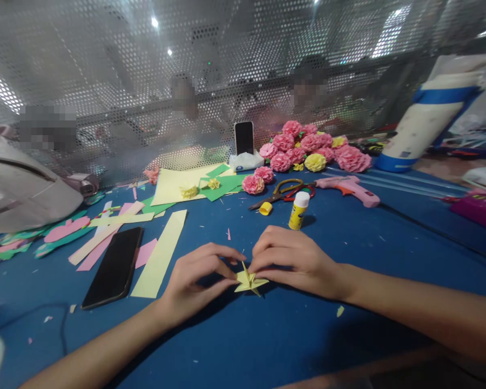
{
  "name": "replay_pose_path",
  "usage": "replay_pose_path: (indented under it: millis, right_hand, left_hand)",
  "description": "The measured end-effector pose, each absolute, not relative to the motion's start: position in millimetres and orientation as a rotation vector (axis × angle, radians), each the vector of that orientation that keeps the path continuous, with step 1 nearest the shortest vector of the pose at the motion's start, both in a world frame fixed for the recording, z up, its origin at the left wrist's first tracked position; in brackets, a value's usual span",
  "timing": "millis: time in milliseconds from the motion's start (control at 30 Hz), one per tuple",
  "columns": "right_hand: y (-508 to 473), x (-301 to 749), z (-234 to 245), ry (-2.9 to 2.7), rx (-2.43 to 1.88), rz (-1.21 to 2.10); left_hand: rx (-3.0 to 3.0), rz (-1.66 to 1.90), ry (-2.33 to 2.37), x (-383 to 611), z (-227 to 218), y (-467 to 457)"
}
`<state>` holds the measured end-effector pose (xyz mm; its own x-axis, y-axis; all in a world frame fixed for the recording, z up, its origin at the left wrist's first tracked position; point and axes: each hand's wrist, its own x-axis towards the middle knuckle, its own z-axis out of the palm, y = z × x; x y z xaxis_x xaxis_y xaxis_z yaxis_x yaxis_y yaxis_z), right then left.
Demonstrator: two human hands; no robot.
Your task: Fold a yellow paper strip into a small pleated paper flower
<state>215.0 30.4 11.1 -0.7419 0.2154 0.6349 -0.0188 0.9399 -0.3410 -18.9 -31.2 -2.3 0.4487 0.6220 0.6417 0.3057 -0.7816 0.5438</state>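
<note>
Between my two hands is a small yellow folded paper flower (250,283) with pointed petals, just above the blue table. My left hand (200,273) pinches its left side between thumb and fingers. From the right, my right hand (294,259) grips an upper petal with its fingertips. A yellow glue stick (297,213) with a white end stands upright beyond my right hand, its yellow cap (265,208) lying beside it. Left of my left hand lies a pale yellow paper strip (160,254).
A black phone (114,267) and paper strips lie at left. Behind are scissors (283,190), a pink glue gun (350,189) with its cord, and pink paper flowers (283,142). A white and blue cylinder (429,119) leans at right. A pale bag (24,178) sits far left.
</note>
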Motion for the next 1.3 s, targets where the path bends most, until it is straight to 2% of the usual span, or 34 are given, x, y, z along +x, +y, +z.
replay_pose_path:
  millis: [267, 467, 1033, 1300]
  right_hand:
    - [31.5, 215.7, 9.1, -2.428, -0.124, 0.411]
    - [28.0, 213.7, 10.5, -2.383, -0.137, 0.562]
    - [26.0, 211.4, 8.9, -2.422, -0.120, 0.572]
    - [25.5, 212.2, 7.7, -2.410, -0.431, 0.648]
  left_hand:
    - [2.228, 1.231, 0.726, -15.5, -0.8, -31.1]
    - [2.036, 1.217, 0.907, -12.9, -1.1, -31.3]
    - [2.416, 1.051, 0.693, -12.1, -1.9, -30.3]
    - [2.260, 1.156, 0.883, -15.9, -3.3, -28.8]
